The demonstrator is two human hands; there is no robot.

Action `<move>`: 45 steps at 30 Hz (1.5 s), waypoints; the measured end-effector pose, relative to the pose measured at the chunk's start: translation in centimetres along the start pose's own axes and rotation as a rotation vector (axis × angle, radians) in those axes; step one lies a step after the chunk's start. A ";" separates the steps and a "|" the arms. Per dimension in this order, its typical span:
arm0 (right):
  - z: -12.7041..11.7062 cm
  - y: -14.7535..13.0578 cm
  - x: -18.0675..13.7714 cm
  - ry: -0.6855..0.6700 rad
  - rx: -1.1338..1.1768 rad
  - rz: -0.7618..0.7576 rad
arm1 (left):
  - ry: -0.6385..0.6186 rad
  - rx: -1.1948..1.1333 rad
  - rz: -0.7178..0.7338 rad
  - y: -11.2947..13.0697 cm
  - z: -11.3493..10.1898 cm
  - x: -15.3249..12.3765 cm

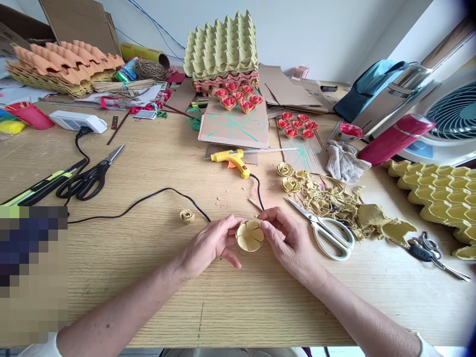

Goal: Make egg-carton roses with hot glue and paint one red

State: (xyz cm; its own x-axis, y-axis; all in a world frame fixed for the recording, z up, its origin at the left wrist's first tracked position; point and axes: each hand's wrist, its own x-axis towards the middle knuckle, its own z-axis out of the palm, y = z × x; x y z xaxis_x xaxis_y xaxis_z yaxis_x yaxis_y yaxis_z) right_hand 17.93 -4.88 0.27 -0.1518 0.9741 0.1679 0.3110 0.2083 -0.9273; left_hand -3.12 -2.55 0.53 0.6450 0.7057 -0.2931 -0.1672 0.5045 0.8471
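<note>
Both my hands hold a yellow egg-carton flower cup [249, 235] just above the wooden table [156, 163]. My left hand [210, 245] grips its left side with thumb and fingers. My right hand [288, 238] pinches its right rim, the thumb pressing on the petals. A small rolled yellow bud [187, 215] lies on the table to the left of my hands. White-handled scissors [327, 230] lie just right of my right hand. A yellow glue gun [231, 158] lies behind my hands, its black cord [148, 201] running past them.
Yellow carton scraps [342, 206] and finished yellow roses [288, 177] lie right of centre. Red roses [238, 99] sit on cardboard at the back, before stacked egg trays [222, 47]. Black scissors [91, 178] lie at left, keys [427, 250] and a yellow tray [442, 191] at right.
</note>
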 end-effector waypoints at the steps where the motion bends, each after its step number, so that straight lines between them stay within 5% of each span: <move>1: 0.0 0.0 0.0 0.005 -0.024 -0.013 | -0.002 0.002 0.003 0.0 0.0 0.0; 23: 0.3 -0.3 -0.1 0.025 -0.051 -0.089 | 0.093 0.133 0.079 -0.3 0.7 -0.4; 29: -0.9 0.1 0.4 0.240 0.196 -0.061 | 0.127 0.091 0.058 -0.2 0.5 -0.4; 32: -2.1 0.7 0.9 0.373 0.006 -0.081 | 0.136 0.213 0.081 0.0 0.6 -0.4; 37: -2.2 1.1 1.1 0.279 -0.461 -0.228 | 0.365 0.572 0.249 -0.3 1.2 -0.4; 45: 0.5 -0.2 0.1 0.091 -0.368 -0.223 | 0.475 1.014 0.671 -0.6 1.5 -0.7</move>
State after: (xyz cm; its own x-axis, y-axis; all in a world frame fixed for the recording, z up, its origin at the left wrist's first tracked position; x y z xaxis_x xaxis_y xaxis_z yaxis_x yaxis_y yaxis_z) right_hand 17.38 -4.91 0.26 -0.1754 0.9021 0.3942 0.5962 0.4159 -0.6867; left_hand -2.36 -4.04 0.86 0.2958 0.8829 0.3646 0.4160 -0.4627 0.7828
